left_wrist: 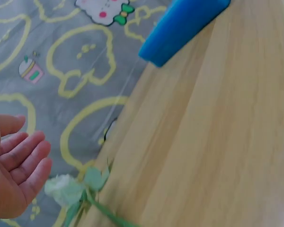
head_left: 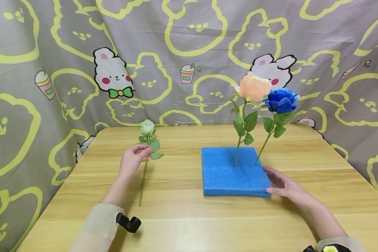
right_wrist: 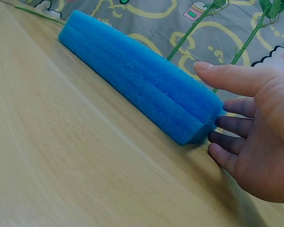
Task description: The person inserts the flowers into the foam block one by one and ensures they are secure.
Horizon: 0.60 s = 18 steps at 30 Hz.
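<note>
A pale green-white rose (head_left: 147,127) lies on the table at the left. Over its upper stem is my left hand (head_left: 133,157); the left wrist view shows that hand (left_wrist: 19,172) with fingers extended and nothing held, beside the rose (left_wrist: 65,190). A blue foam block (head_left: 233,175) lies right of centre, with a peach rose (head_left: 253,87) and a blue rose (head_left: 282,100) standing in it on green stems. At the block's right side, my right hand (head_left: 289,189) rests its fingertips; the right wrist view shows its thumb (right_wrist: 213,68) above the block (right_wrist: 142,78), fingers loosely extended along the end.
The wooden table (head_left: 176,224) reaches back to a grey curtain (head_left: 182,31) with yellow outlines and cartoon rabbits. The rose's stem points toward the table's front. The two standing roses rise in front of the curtain, the blue one leaning right.
</note>
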Motion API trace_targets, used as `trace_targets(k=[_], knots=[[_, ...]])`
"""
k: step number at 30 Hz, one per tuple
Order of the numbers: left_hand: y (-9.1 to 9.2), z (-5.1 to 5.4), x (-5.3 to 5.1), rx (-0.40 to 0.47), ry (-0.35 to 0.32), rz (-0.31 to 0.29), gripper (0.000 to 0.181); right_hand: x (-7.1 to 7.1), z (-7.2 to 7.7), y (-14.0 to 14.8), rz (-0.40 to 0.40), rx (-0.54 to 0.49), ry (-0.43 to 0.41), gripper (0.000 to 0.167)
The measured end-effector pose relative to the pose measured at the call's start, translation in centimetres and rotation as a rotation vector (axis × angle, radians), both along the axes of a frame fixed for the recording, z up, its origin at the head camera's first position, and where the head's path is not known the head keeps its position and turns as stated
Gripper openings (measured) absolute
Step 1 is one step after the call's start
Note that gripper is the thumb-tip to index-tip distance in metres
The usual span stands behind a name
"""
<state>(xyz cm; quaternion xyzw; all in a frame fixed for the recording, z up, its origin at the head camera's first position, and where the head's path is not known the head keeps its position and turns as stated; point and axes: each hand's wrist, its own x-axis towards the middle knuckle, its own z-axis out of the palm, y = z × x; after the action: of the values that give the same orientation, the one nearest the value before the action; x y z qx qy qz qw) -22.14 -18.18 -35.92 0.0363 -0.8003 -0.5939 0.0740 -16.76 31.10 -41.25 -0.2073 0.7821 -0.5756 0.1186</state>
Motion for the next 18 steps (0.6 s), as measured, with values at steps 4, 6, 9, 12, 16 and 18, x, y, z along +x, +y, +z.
trace_targets(k=[4, 6, 9, 12, 16, 18], knots=[[-1.1, -0.5, 0.4, -0.027, -0.009, 0.021, 0.035, 0.0, 0.0, 0.0, 0.005, -0.005, 0.001, 0.069], [-1.6, -0.8, 0.6, -0.034, -0.019, 0.026, 0.035, 0.0, 0.0, 0.0, 0.007, -0.006, 0.003, 0.069], [-2.1, -1.4, 0.8, -0.032, -0.045, 0.028, 0.037, 0.1, 0.0, 0.0, 0.007, -0.005, 0.006, 0.069], [-2.5, -2.2, 0.9, -0.036, -0.083, 0.034, 0.039, 0.1, -0.1, 0.0, 0.007, -0.003, 0.006, 0.068], [-2.8, -3.1, 1.0, -0.060, -0.114, 0.045, 0.041, 0.0, -0.1, 0.0, 0.008, -0.008, 0.009, 0.068], [-2.8, -3.4, 1.0, -0.084, -0.122, 0.055, 0.041, 0.0, -0.1, 0.0, 0.008, -0.019, 0.010, 0.068]])
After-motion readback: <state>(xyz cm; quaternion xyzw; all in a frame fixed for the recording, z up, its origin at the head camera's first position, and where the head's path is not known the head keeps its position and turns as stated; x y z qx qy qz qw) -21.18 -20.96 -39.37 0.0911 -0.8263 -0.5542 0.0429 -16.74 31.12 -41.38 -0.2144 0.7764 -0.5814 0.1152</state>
